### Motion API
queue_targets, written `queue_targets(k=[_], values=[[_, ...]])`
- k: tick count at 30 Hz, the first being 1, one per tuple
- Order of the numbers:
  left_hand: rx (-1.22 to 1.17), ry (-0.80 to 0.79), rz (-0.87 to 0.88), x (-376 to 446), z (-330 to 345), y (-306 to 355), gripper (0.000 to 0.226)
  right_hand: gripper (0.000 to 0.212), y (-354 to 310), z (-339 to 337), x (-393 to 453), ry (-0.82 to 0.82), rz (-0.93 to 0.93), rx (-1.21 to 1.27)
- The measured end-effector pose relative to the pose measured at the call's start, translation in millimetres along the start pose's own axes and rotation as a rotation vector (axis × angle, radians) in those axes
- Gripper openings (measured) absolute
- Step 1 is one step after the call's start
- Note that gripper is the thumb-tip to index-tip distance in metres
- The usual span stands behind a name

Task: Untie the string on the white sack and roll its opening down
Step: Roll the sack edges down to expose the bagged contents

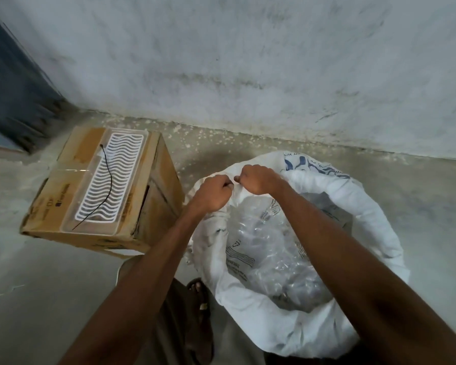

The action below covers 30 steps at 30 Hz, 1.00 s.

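Note:
The white sack [269, 320] stands open on the floor at the right, its rim rolled outward into a thick band. Inside lies a clear plastic bag [271, 248] with printed text. My left hand [213, 194] and my right hand [258, 179] sit side by side at the far-left part of the rim, both fists closed on the white fabric. A thin black string [108, 184] lies loose across a white tray on the box to the left, apart from the sack.
A cardboard box [153, 206] stands left of the sack, with a white slatted plastic tray [132, 175] on top. A rough grey wall [248, 61] runs behind. My sandalled foot [198, 291] is beside the sack's near-left side. Bare concrete floor [50, 280] lies at the lower left.

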<state>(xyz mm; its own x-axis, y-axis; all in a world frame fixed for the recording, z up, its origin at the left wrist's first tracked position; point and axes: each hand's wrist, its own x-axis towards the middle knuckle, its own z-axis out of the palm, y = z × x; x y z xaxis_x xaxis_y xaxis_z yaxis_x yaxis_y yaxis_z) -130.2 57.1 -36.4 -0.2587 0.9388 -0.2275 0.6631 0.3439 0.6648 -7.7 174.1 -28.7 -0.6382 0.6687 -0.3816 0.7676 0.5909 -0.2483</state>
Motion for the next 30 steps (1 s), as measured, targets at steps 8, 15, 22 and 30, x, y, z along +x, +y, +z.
queue_targets(k=[8,15,22,30], values=[[-0.141,-0.052,-0.281,16,1,-2,0.028,0.049,8,-4,-36,0.389,-0.094,-0.097],[0.045,0.066,-0.256,43,17,-5,0.034,0.028,44,10,-43,0.366,0.084,-0.271],[0.498,0.016,0.124,11,34,49,0.044,0.04,46,6,-36,0.35,0.095,-0.253],[0.12,-0.035,-0.105,36,20,58,0.036,0.041,57,-11,-54,0.627,-0.006,-0.16]])
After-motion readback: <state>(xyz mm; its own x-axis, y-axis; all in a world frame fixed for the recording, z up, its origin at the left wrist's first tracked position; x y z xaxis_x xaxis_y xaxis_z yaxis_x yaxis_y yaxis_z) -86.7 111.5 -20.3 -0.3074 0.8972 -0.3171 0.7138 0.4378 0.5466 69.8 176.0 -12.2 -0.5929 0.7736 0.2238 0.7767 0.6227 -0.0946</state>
